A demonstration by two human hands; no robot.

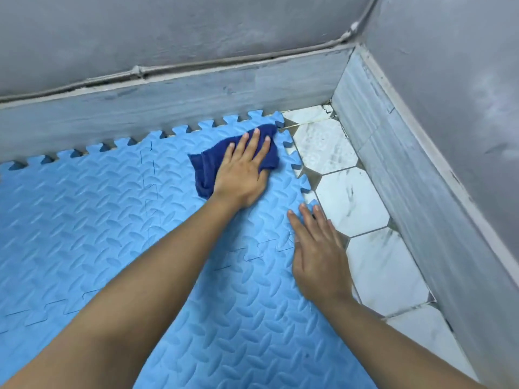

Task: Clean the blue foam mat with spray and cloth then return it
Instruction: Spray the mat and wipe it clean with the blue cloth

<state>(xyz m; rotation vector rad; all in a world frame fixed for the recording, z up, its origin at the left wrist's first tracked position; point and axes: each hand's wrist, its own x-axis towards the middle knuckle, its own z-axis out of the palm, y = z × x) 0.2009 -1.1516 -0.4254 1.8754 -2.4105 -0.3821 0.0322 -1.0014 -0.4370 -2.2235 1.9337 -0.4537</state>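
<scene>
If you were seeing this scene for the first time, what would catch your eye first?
The bright blue interlocking foam mat covering the floor stands out, with the left hand pressing a dark blue cloth near its far corner. The right hand rests flat on the mat's right edge, beside white marbled floor tiles.

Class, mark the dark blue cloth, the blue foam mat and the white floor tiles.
dark blue cloth point(205, 167): head view, its uncovered left fold
blue foam mat point(84, 220): head view, its patterned top face
white floor tiles point(351, 203): head view, middle of one tile
</scene>
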